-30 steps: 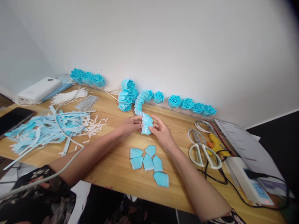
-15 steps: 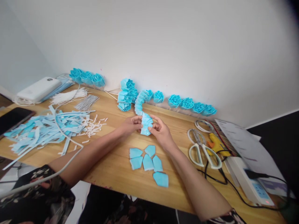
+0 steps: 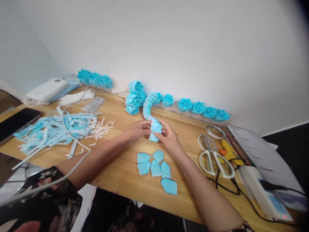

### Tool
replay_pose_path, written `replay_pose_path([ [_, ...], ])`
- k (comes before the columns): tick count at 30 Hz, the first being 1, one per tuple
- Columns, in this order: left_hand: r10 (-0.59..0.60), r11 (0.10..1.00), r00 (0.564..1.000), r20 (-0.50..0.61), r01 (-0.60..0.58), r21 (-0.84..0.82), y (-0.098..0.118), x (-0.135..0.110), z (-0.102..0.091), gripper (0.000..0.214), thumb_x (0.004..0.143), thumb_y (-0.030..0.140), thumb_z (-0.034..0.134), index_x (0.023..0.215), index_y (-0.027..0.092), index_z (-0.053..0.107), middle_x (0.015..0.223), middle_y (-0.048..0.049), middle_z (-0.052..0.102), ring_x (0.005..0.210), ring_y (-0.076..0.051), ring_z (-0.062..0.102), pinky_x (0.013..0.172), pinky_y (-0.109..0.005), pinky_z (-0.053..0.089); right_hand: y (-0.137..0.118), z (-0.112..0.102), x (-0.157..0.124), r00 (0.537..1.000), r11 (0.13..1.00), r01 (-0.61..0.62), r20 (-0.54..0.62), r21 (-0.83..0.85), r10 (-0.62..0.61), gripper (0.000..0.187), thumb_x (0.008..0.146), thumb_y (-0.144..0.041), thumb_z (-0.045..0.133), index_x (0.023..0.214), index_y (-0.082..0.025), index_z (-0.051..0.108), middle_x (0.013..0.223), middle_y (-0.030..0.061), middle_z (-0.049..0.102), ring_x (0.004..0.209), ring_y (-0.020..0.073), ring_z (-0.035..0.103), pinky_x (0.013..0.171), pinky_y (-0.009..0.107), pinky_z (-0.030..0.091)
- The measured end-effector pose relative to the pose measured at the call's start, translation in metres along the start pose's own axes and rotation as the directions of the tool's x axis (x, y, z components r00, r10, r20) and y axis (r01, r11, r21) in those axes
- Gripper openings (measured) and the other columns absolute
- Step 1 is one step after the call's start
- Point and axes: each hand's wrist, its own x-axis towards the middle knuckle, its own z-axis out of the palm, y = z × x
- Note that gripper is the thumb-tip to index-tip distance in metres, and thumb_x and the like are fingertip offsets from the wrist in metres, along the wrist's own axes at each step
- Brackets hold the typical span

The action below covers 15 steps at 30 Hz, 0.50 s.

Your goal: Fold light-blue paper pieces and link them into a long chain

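A curved strip of overlapping light-blue petals (image 3: 147, 108) runs from the back of the wooden table (image 3: 113, 174) toward me. Its near end lies between my two hands. My left hand (image 3: 140, 130) pinches the strip's left edge. From the right, my right hand (image 3: 170, 138) grips the same end, thumb on top. Just below the hands lie several loose blue petal pieces (image 3: 155, 168), flat on the wood. Behind the strip stands a cluster of blue fabric flowers (image 3: 134, 98).
More blue flowers (image 3: 198, 108) line the wall. Blue strips (image 3: 60, 130), white scraps (image 3: 101, 129), a phone (image 3: 18, 124) and a power bank (image 3: 47, 90) lie left. Scissors (image 3: 216, 158), a yellow glue gun (image 3: 230, 153) and a power strip (image 3: 267, 193) are right. A cable (image 3: 72, 137) crosses my left forearm.
The whole view has shifted slightly, so everything sits a little farther right. Both hands keep their hold on the petal strip, with barely any other change.
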Motion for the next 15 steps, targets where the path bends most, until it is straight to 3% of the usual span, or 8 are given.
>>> replay_pose_path([
  [9,-0.002,0.999,1.0,-0.012,0.001,-0.034,0.006,-0.002,0.001,0.042,0.062,0.021,0.076,0.101,0.011,0.062,0.069,0.0008,0.06,0.059,-0.009,0.056,0.061,-0.023,0.044,-0.002,-0.008,0.001,0.999,1.0,0.008,0.049,0.006,-0.009,0.068,0.077,-0.035,0.066,0.139,-0.02,0.041,0.069,-0.0029,0.061,0.065,0.0144,0.055,0.066,0.029,0.045],
  [15,-0.008,1.0,1.0,-0.025,0.008,-0.015,0.005,-0.002,0.0,0.038,0.063,0.02,0.075,0.098,0.011,0.063,0.07,0.0005,0.061,0.06,-0.009,0.056,0.061,-0.022,0.044,-0.005,-0.011,-0.002,1.0,1.0,-0.011,-0.014,-0.002,0.011,0.065,0.079,-0.038,0.064,0.137,-0.021,0.043,0.071,-0.0023,0.061,0.065,0.0135,0.055,0.065,0.028,0.045],
])
